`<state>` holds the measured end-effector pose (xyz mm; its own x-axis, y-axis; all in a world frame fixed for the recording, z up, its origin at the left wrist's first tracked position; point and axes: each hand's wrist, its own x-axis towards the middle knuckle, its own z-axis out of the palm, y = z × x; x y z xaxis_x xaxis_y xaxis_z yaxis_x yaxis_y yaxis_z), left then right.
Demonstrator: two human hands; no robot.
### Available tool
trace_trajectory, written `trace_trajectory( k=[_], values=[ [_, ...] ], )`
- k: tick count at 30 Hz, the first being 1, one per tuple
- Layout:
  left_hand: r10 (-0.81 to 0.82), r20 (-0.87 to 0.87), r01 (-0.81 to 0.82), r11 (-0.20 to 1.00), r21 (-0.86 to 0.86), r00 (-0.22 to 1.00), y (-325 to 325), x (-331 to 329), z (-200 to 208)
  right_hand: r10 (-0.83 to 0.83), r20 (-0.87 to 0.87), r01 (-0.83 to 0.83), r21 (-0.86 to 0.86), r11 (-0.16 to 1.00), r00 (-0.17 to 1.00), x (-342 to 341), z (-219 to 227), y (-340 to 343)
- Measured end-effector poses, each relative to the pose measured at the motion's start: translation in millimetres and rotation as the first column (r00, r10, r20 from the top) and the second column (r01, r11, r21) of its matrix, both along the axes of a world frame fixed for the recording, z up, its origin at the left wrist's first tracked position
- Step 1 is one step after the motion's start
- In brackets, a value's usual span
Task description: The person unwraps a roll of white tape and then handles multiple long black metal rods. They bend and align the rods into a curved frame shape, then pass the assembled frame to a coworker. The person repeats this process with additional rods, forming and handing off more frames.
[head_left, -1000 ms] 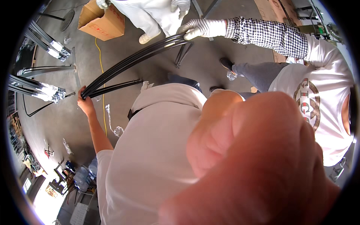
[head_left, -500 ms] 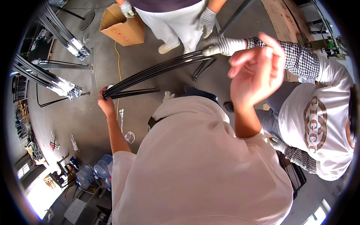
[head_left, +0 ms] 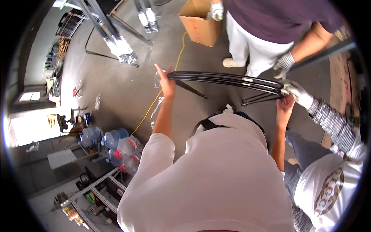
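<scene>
A bundle of long black metal tubes (head_left: 226, 78) lies crosswise before me, bowed by the lens. At its left end my left hand (head_left: 167, 85) has its fingers stretched up and apart, the palm against the tube ends. My right hand (head_left: 285, 108) is closed round the right end, its fingers partly hidden. Right beside it, a co-worker's gloved hand (head_left: 295, 92) is on the same end. Black legs (head_left: 257, 99) show below the bundle near its right end, and a black bar (head_left: 191, 89) slants down near its left.
Across from me stands a person in white trousers (head_left: 251, 48), beside an open cardboard box (head_left: 201, 31). More wrapped tube bundles (head_left: 119, 48) are at the far left. A yellow cable (head_left: 148, 110) crosses the floor. Large water bottles (head_left: 116, 137) stand at the left.
My right hand has come down from the air onto the bundle's right end. My left hand's fingers have straightened from round the left end. The view has turned.
</scene>
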<state>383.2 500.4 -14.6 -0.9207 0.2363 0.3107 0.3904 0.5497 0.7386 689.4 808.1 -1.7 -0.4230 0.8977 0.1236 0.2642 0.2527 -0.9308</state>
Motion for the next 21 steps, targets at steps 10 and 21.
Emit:
trace_trajectory(
  k=[10,21],
  values=[
    [-0.108,-0.062,0.097,0.981,-0.171,0.992,-13,-25,-15,0.122,0.093,-0.118,-0.039,0.992,0.988,-22,-14,14],
    [-0.151,-0.065,0.149,0.988,-0.041,0.986,0,-12,2,0.06,0.029,-0.058,-0.063,0.996,0.998,-12,-9,25]
  ],
)
